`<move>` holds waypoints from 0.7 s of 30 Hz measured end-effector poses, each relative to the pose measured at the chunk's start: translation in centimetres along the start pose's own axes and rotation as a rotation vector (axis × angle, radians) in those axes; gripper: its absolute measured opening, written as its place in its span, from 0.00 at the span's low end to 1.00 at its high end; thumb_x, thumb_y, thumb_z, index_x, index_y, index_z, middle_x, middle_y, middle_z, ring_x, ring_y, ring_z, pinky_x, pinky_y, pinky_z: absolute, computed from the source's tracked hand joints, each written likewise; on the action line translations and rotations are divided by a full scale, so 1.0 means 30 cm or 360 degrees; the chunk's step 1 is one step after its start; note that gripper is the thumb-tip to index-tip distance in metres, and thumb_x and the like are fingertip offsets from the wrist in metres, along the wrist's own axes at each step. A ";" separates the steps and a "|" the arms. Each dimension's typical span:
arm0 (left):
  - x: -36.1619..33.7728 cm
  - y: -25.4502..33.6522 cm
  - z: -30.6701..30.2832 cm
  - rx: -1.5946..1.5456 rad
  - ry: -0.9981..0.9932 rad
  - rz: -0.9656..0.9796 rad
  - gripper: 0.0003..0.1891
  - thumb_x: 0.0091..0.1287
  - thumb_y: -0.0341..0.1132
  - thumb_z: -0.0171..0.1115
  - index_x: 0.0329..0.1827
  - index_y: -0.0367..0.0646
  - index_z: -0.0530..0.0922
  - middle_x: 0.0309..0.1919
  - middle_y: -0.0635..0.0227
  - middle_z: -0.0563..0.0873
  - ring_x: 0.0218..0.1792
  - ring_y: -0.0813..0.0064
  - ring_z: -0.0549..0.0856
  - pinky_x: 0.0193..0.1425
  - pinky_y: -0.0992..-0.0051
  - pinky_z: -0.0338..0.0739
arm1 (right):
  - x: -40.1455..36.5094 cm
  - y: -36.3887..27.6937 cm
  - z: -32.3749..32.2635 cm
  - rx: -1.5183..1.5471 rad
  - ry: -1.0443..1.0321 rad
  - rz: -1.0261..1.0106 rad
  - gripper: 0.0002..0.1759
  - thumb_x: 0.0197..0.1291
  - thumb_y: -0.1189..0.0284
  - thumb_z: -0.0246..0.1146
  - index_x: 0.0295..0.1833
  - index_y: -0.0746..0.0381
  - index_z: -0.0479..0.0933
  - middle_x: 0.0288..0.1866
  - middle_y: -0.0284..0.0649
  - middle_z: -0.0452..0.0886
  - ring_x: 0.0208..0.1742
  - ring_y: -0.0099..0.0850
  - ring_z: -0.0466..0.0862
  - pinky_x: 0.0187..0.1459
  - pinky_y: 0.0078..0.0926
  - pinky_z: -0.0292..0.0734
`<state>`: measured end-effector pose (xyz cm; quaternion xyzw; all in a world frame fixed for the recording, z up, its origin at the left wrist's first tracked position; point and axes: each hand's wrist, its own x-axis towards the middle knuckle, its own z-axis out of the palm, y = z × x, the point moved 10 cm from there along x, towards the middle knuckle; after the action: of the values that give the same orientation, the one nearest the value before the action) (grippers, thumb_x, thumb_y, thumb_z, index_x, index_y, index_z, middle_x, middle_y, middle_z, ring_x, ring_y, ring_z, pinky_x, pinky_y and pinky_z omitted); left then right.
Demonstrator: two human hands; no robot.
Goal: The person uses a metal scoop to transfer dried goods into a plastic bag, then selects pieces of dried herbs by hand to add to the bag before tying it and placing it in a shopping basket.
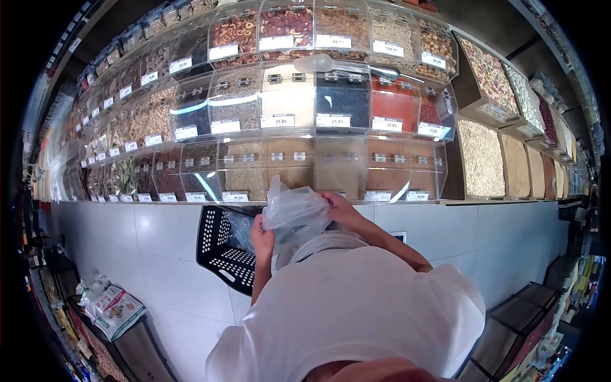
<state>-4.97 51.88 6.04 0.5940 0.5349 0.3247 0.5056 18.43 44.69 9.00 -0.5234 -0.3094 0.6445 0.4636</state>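
A crumpled translucent plastic bag (294, 209) is held between my two hands, in front of the lowest row of clear bins. My left hand (261, 237) is closed on the bag's left side, its thumb upward. On the bag's upper right edge, my right hand (337, 207) grips the plastic with its fingertips. The bag looks empty, though its folds hide much of the inside. Below and to the left of it, a black perforated basket (230, 267) stands on the floor with clear plastic (240, 230) inside.
Tiered clear bins (342, 105) of dry goods with price labels span the front. Two scoops (321, 63) lie across the upper bins. Open grain bins (484, 159) stand at right. A printed bag (116, 311) rests on a stand at lower left; a dark rack (519, 312) is at lower right.
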 end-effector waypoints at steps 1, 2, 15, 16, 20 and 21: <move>0.021 0.042 -0.018 -0.0036 0.0025 0.0025 0.10 0.60 0.21 0.54 0.43 0.37 0.78 0.33 0.70 0.82 0.36 0.81 0.76 0.44 0.79 0.72 | -0.011 -0.039 0.000 -0.0054 -0.0054 -0.0045 0.28 0.56 0.82 0.60 0.64 0.63 0.70 0.56 0.36 0.78 0.57 0.27 0.76 0.61 0.25 0.69; 0.039 0.073 -0.026 -0.0231 0.0027 -0.0021 0.08 0.61 0.22 0.55 0.42 0.38 0.78 0.33 0.74 0.81 0.36 0.83 0.75 0.43 0.81 0.71 | -0.020 -0.077 -0.005 -0.0113 -0.0107 -0.0090 0.27 0.57 0.78 0.64 0.64 0.63 0.71 0.55 0.36 0.78 0.57 0.27 0.76 0.60 0.25 0.70; 0.088 0.275 0.020 -0.0379 0.0247 -0.0156 0.30 0.64 0.23 0.62 0.69 0.42 0.61 0.50 0.64 0.79 0.50 0.75 0.78 0.57 0.77 0.71 | -0.036 -0.831 -0.910 -0.1858 0.1609 -0.1255 0.18 0.63 0.73 0.59 0.59 0.62 0.75 0.60 0.48 0.77 0.58 0.46 0.77 0.60 0.36 0.71; 0.097 0.261 0.044 -0.0347 0.0250 -0.0093 0.30 0.65 0.24 0.61 0.69 0.43 0.62 0.50 0.63 0.79 0.51 0.75 0.78 0.57 0.77 0.71 | 0.004 -0.851 -0.971 -0.1949 0.1608 -0.1255 0.18 0.63 0.72 0.60 0.59 0.62 0.75 0.60 0.48 0.77 0.59 0.47 0.77 0.61 0.37 0.71; 0.103 0.347 0.160 -0.0300 0.0108 0.0122 0.26 0.65 0.24 0.62 0.67 0.43 0.67 0.51 0.62 0.80 0.52 0.75 0.78 0.57 0.78 0.71 | 0.132 -0.858 -1.145 -0.2240 0.1573 -0.1116 0.20 0.60 0.73 0.61 0.59 0.61 0.74 0.59 0.48 0.76 0.60 0.47 0.75 0.61 0.41 0.69; 0.102 0.351 0.183 -0.0268 0.0095 0.0117 0.27 0.64 0.24 0.63 0.66 0.43 0.67 0.51 0.62 0.80 0.51 0.75 0.79 0.57 0.78 0.71 | 0.160 -0.855 -1.177 -0.2294 0.1552 -0.1051 0.20 0.60 0.74 0.61 0.58 0.61 0.74 0.59 0.48 0.76 0.60 0.48 0.75 0.61 0.42 0.69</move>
<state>4.01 54.33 14.02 0.5586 0.4984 0.4045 0.5253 59.28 55.75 20.61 -0.7833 -0.5392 -0.1591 0.2653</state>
